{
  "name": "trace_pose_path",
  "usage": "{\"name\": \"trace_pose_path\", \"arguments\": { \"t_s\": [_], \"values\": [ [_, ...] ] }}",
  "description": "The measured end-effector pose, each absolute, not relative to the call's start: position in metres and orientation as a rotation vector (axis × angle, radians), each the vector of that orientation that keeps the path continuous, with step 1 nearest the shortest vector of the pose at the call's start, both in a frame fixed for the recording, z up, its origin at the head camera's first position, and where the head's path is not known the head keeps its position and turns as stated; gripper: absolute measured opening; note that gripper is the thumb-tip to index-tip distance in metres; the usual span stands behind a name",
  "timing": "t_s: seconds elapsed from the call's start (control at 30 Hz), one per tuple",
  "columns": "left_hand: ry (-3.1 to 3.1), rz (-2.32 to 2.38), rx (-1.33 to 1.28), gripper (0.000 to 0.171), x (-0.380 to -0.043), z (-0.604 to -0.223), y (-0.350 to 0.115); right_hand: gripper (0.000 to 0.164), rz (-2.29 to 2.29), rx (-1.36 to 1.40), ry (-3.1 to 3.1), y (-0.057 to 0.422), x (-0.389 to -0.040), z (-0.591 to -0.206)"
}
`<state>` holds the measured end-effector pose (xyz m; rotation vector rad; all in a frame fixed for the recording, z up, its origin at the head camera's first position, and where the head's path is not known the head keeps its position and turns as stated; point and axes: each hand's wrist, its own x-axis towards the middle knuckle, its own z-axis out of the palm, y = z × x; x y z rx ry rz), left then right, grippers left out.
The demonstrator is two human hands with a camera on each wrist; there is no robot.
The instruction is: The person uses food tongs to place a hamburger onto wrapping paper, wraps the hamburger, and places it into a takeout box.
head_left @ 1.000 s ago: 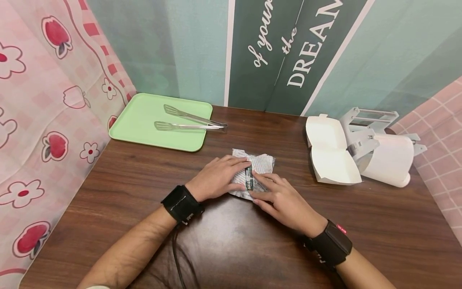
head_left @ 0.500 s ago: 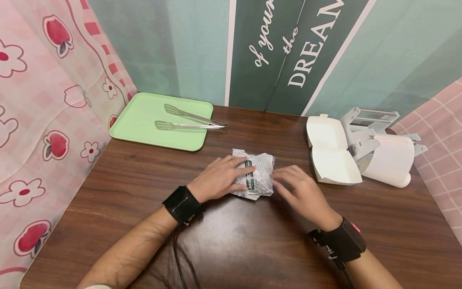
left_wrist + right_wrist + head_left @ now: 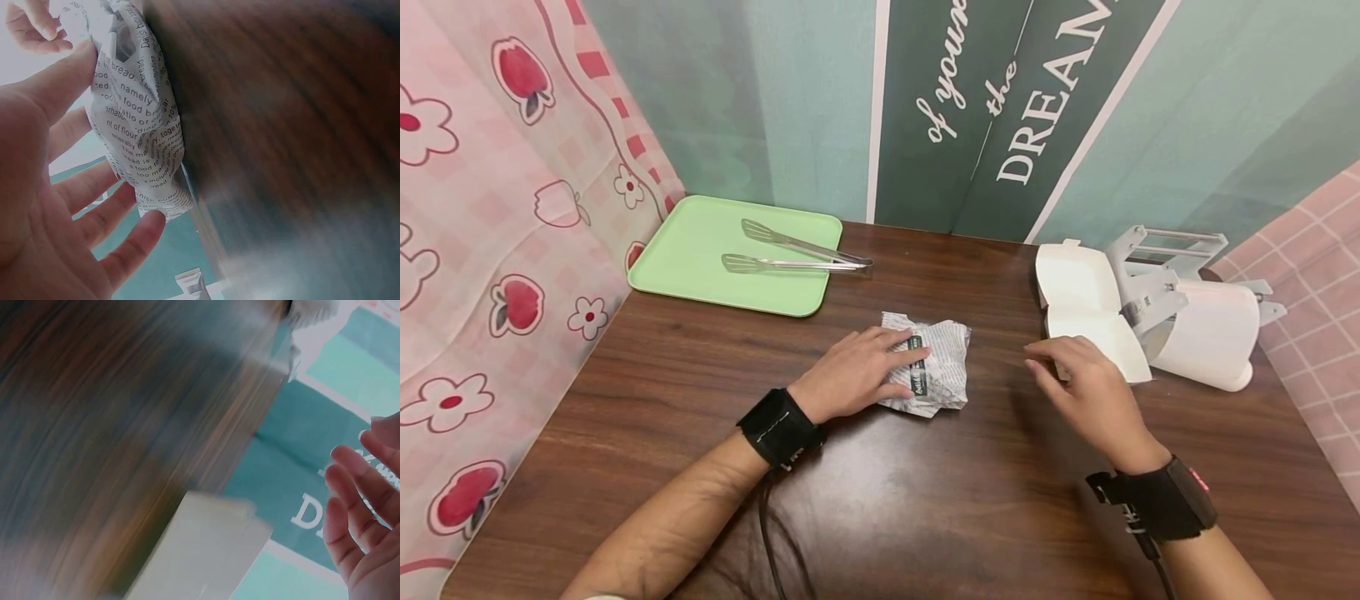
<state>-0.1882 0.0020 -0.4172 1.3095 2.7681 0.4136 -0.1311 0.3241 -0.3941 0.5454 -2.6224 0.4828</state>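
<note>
Brown wood-grain table [image 3: 910, 517], spanning the scene. Green backdrop [image 3: 812, 108] along its far edge, with a dark panel lettered "DREAM" in white. Pink curtain [image 3: 467, 217] at left, printed with apples and flowers.

Light-green tray [image 3: 692, 242], rectangular, low-rimmed, far left; holds metal tongs [image 3: 808, 265], slotted ends lying on the tray, joined end reaching past its right rim.

White device [image 3: 1213, 333], frame with a cylindrical body, far right.

White clamshell box [image 3: 1071, 275], just left of the device; lid folded back toward the far side, pale interior showing, near half partly covered from view by the right hand.

Right hand [image 3: 1093, 400], released: fingers loosely bent, raised at the near side of the box, well apart from the packet. Black wristband [image 3: 1168, 500] behind it.

Left hand [image 3: 853, 373], fingers fairly straight and spread, laid on the left part of the packet; the left wrist view shows thumb and fingertips against the paper, without clenching.

Paper-wrapped packet [image 3: 947, 362], at the middle of the table between the hands; pale, creased, printed with lines of text about bread; contents hidden.

Dark green label [image 3: 919, 382] on the packet's upper face, pale lettering, partly under the left fingers.
</note>
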Motion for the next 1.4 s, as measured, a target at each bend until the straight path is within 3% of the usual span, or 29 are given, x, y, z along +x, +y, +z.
{"name": "trace_pose_path", "arguments": {
  "t_s": [0.7,0.93,1.4],
  "values": [
    [2.742,0.44,1.296,0.063,-0.188,-0.418,-0.002,0.026,0.135,0.421,-2.668,0.378,-0.116,-0.403],
    [2.744,0.431,1.286,0.064,-0.188,-0.419,-0.001,0.013,0.116,0.427,-2.637,0.38,-0.116,-0.409],
    [2.761,0.393,1.295,0.064,-0.188,-0.416,0.001,0.014,0.098,0.486,-2.636,0.364,-0.115,-0.406]
  ]
}}
